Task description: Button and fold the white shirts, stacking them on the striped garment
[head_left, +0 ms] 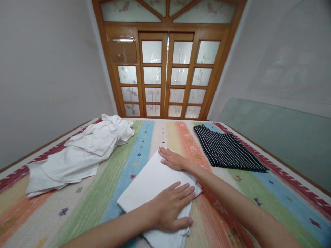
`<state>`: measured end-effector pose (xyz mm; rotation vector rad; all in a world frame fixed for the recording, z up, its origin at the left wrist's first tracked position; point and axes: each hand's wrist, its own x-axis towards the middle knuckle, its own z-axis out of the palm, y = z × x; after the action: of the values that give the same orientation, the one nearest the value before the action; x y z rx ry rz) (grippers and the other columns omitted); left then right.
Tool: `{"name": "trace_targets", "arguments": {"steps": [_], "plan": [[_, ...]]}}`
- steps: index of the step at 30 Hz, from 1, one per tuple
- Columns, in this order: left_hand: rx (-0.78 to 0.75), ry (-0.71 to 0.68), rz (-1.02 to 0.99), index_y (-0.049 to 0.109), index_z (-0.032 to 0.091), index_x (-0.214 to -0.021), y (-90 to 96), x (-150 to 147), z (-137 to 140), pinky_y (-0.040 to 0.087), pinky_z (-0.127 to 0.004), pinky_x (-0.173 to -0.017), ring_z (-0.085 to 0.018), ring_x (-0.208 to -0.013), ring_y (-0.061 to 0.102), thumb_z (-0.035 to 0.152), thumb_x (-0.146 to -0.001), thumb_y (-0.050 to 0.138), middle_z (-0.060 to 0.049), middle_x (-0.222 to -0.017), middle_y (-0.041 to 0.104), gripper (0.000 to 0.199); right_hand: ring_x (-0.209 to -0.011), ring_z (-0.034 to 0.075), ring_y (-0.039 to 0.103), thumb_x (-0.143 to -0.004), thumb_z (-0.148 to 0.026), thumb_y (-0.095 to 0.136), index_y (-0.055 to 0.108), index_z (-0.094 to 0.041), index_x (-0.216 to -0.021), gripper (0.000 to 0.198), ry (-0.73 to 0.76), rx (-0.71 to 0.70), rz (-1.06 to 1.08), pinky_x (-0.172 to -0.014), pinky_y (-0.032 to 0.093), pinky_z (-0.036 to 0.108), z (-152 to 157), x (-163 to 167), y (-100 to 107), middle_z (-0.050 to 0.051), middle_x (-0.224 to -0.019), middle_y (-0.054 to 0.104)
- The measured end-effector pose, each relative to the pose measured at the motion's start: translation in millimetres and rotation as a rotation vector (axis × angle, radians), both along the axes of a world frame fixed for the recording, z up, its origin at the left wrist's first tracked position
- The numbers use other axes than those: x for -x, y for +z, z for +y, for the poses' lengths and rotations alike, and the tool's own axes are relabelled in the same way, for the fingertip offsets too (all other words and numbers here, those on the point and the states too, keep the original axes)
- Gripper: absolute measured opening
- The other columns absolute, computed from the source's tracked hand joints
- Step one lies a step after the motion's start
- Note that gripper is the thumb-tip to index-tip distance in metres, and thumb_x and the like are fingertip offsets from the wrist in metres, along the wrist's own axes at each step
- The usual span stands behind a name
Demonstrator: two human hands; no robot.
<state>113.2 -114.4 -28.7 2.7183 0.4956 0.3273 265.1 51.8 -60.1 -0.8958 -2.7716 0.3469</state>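
Note:
A white folded garment lies flat in front of me, its kind not clear from its folded shape. My left hand rests palm down on its nearer right part, fingers stretched out and thumb apart. Farther off, my right hand lies flat across the far corner of the same cloth, fingers extended to the left. Neither hand grips anything. Loose folds show at the cloth's right edge and near end, partly under my left hand.
A crumpled white garment lies at the left. On the right is a folded black garment with white stripes. All lie on a colourful striped cover. Wooden glazed doors stand beyond, a pale green panel at the right.

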Motion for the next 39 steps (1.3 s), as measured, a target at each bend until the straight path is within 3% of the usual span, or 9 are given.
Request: {"name": "trace_targets", "arguments": {"steps": [6, 9, 12, 16, 22, 25, 28, 32, 39], "plan": [[-0.021, 0.011, -0.005, 0.017, 0.017, -0.155, 1.1, 0, -2, 0.014, -0.045, -0.121, -0.027, -0.146, 0.022, 0.054, -0.097, 0.033, -0.011, -0.158, 0.026, 0.07, -0.147, 0.027, 0.015, -0.1, -0.052, 0.018, 0.029, -0.01, -0.152, 0.068, -0.166, 0.024, -0.067, -0.12, 0.014, 0.05, 29, -29, -2, 0.016, -0.158, 0.022], [-0.03, 0.008, 0.003, 0.017, 0.018, -0.155, 0.1, 0, -1, 0.015, -0.046, -0.121, -0.027, -0.147, 0.021, 0.054, -0.097, 0.032, -0.01, -0.158, 0.027, 0.069, -0.146, 0.029, 0.022, -0.1, -0.044, 0.025, 0.042, -0.01, -0.145, 0.06, -0.198, -0.056, -0.12, -0.119, 0.014, 0.054, 43, -55, 1, 0.017, -0.152, 0.037], [-0.036, 0.01, 0.018, 0.016, 0.018, -0.155, -1.9, 0, 1, 0.015, -0.046, -0.12, -0.027, -0.147, 0.021, 0.055, -0.097, 0.03, -0.01, -0.158, 0.027, 0.069, -0.146, 0.03, 0.021, -0.099, -0.044, 0.024, 0.046, -0.012, -0.143, 0.059, -0.296, -0.081, -0.073, -0.119, 0.016, 0.055, 47, -79, 6, 0.016, -0.152, 0.037], [-0.081, 0.081, 0.027, 0.015, 0.016, -0.155, -11.3, -10, 7, 0.015, -0.045, -0.12, -0.027, -0.148, 0.017, 0.056, -0.097, 0.028, -0.011, -0.158, 0.025, 0.071, -0.147, 0.029, 0.018, -0.098, -0.052, 0.023, 0.042, -0.012, -0.146, 0.065, -0.431, 0.018, 0.039, -0.12, 0.012, 0.052, 38, -95, 12, 0.014, -0.156, 0.031], [-0.144, 0.39, 0.045, 0.023, 0.012, -0.152, -24.8, -50, 40, 0.017, -0.049, -0.118, -0.029, -0.147, 0.02, 0.054, -0.098, 0.021, -0.014, -0.156, 0.03, 0.068, -0.147, 0.028, 0.019, -0.096, -0.063, 0.019, 0.042, -0.015, -0.146, 0.073, -0.374, 0.108, 0.085, -0.12, 0.015, 0.051, 13, -88, 18, 0.014, -0.154, 0.034], [-0.102, 0.414, 0.056, 0.031, 0.01, -0.148, -17.8, -55, 57, 0.02, -0.047, -0.117, -0.026, -0.146, 0.024, 0.042, -0.101, 0.013, -0.016, -0.154, 0.035, 0.059, -0.146, 0.029, 0.02, -0.095, -0.064, 0.023, 0.042, -0.015, -0.147, 0.074, -0.35, 0.087, 0.085, -0.119, 0.017, 0.051, -10, -84, 18, 0.014, -0.156, 0.03], [-0.053, 0.358, 0.057, 0.04, 0.01, -0.143, -9.2, -36, 66, 0.023, -0.044, -0.117, -0.024, -0.144, 0.03, 0.038, -0.102, 0.015, -0.017, -0.15, 0.041, 0.056, -0.147, 0.029, 0.019, -0.095, -0.064, 0.026, 0.04, -0.016, -0.148, 0.073, -0.342, 0.09, 0.082, -0.119, 0.016, 0.052, -39, -86, 13, 0.014, -0.157, 0.025], [0.003, 0.454, 0.088, 0.036, 0.014, -0.147, -9.3, 11, 65, 0.016, -0.051, -0.118, -0.03, -0.147, 0.02, 0.043, -0.1, 0.026, -0.014, -0.156, 0.03, 0.056, -0.147, 0.028, 0.015, -0.095, -0.063, 0.03, 0.033, -0.016, -0.151, 0.073, -0.35, 0.142, 0.07, -0.12, 0.014, 0.05, -72, -93, 2, 0.012, -0.158, 0.021], [0.085, 0.553, -0.033, 0.045, 0.018, -0.143, -10.3, 55, 42, 0.009, -0.045, -0.12, -0.029, -0.147, 0.02, 0.049, -0.095, 0.039, -0.012, -0.154, 0.035, 0.057, -0.146, 0.029, 0.022, -0.094, -0.064, 0.032, 0.031, -0.014, -0.152, 0.076, -0.425, 0.063, 0.146, -0.12, 0.017, 0.051, -86, -96, -12, 0.016, -0.157, 0.027]]}}
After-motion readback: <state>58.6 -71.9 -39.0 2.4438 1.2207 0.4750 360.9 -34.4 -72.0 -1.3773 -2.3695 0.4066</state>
